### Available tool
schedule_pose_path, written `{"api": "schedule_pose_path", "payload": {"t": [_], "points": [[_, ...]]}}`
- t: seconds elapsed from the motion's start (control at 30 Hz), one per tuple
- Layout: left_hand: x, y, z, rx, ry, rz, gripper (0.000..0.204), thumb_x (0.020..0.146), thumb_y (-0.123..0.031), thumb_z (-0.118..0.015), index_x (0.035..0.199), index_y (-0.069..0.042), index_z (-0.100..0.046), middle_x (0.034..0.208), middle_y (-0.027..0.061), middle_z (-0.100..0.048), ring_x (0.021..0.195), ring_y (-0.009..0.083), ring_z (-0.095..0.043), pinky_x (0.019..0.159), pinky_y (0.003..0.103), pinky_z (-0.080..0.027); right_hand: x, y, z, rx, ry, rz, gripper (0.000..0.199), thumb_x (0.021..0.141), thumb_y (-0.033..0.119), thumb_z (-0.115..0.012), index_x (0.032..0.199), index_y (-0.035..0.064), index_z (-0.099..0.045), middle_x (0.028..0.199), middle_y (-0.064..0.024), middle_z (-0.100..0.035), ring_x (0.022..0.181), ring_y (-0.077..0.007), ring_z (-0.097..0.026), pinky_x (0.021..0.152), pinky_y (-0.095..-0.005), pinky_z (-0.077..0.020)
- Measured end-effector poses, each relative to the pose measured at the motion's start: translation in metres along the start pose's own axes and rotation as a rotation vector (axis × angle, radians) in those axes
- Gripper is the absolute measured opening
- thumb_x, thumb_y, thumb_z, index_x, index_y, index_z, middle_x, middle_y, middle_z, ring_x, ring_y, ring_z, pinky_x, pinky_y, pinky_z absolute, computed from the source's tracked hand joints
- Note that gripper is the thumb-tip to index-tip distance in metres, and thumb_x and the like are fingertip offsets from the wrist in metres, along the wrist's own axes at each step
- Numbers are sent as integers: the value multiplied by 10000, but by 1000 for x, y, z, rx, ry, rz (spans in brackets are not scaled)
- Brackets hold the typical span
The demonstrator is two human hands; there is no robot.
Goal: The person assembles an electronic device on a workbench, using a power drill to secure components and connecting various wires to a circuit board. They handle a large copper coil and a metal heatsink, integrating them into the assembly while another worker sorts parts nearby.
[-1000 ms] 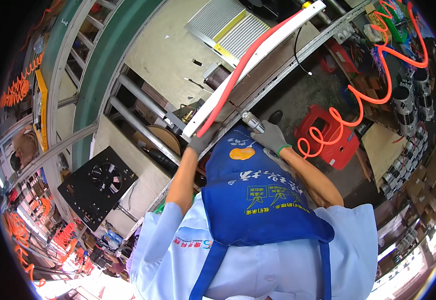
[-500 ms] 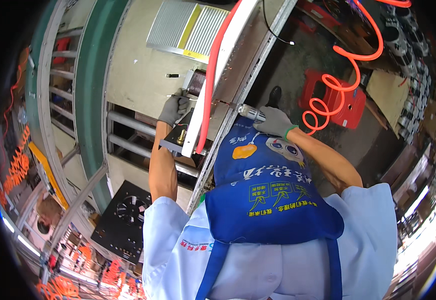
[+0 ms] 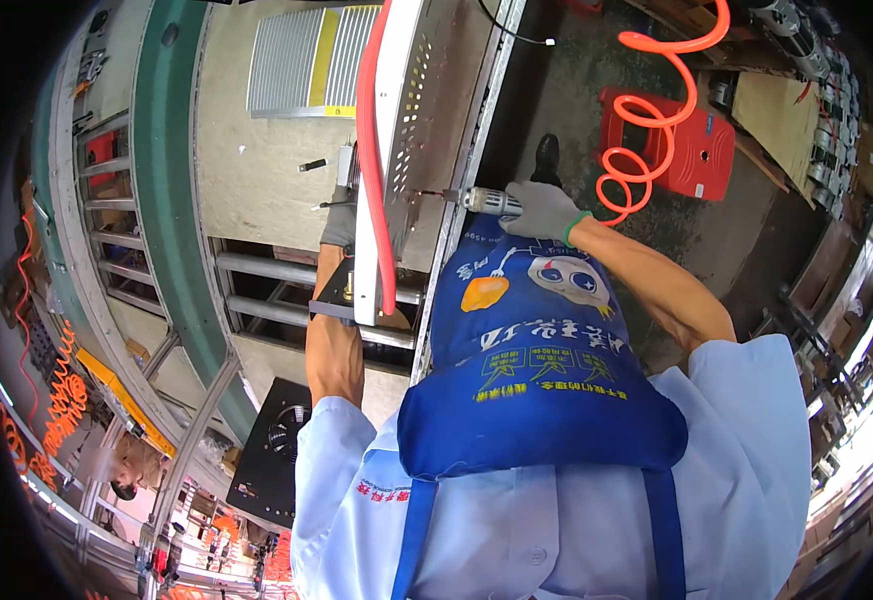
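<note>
My right hand, in a grey glove, is wrapped round a silver power screwdriver. The tool lies level, its thin bit pointing left at the perforated side of a metal housing; I cannot make out whether the tip touches. On the far side of the housing's white edge is my gloved left hand, largely hidden, its fingers not clear. A short dark lead shows beside that hand. A thick red tube runs along the white edge. Below my left hand, a dark bracket crosses over the forearm.
A finned aluminium block with a yellow band lies on the bench, and a small black part nearer. Metal rollers span a bench gap. A black fan panel is lower left. An orange coiled hose hangs over a red stool.
In the picture, the housing, bench and my left hand have shifted left, and the housing edge stands more upright. The screwdriver has moved slightly left and up, still in my right hand.
</note>
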State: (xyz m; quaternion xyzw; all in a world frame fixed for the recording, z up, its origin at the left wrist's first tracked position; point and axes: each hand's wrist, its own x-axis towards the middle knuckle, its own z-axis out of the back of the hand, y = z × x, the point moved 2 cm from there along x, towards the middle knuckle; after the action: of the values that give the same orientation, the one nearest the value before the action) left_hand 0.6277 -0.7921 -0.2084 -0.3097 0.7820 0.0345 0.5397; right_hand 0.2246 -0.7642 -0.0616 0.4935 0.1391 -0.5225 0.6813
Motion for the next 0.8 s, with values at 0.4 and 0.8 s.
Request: {"api": "schedule_pose_path", "payload": {"t": [0.4,0.8], "points": [[-24,4,-6,19,-36,-35,365,957,-182,-588,1278,-10,-578,1024,87,-557,863,158,-540,724,288,-447,10,-6,-13,31,5,6,573,800,489,-687,1178,66,-602,1119,-188,-648,1081,-366,-644,923,-470,-519],[-142,18,54,318,-101,-315,444,912,-119,-642,1330,8,-564,1209,151,-631,1043,199,-636,883,319,-537,10,-14,-35,159,-56,48,535,794,482,-679,1114,59,-610,1044,-193,-658,1007,-379,-653,888,-472,-516]]}}
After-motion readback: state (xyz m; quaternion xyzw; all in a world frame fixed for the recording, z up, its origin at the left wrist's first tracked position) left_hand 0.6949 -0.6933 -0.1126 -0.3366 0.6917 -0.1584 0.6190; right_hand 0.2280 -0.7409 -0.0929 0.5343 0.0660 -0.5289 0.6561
